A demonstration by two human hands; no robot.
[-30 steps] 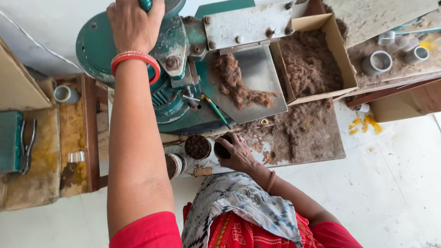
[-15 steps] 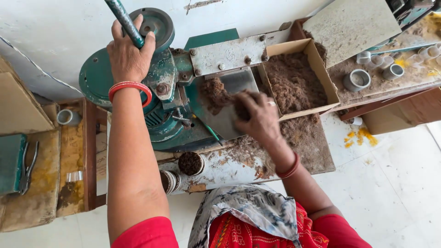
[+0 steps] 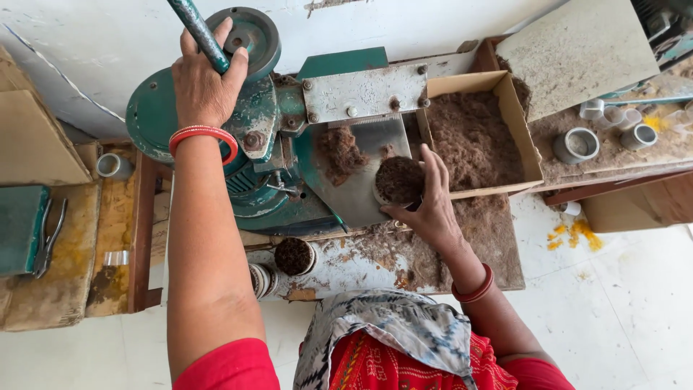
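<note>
Here the left hand [image 3: 206,79] is wrapped shut around the dark green lever handle [image 3: 198,32] of a green hand-operated press machine [image 3: 249,144], with a red bangle at that wrist. The right hand [image 3: 429,206] is curled around a small round cup [image 3: 398,182] packed full of brown fibrous material; fingers and thumb grip its rim, and the cup sits over the machine's grey metal chute [image 3: 364,195], just below the bolted metal plate [image 3: 364,92]. A clump of the same brown fibre [image 3: 339,152] lies on the chute to the left of the cup.

Just right of the chute stands an open cardboard box [image 3: 516,126] filled with loose brown fibre. On the dusty surface [image 3: 361,263] below the machine, 1 more filled cup [image 3: 294,256] stands near the edge, with a few empty metal rings [image 3: 260,278] touching it on its left. Well apart on the right, a grey ring mould [image 3: 576,145] and several small pale tubes [image 3: 613,115] lie on a fibre-strewn board. At far left, a pair of pliers [image 3: 49,238] rests beside a green block [image 3: 18,227].
</note>
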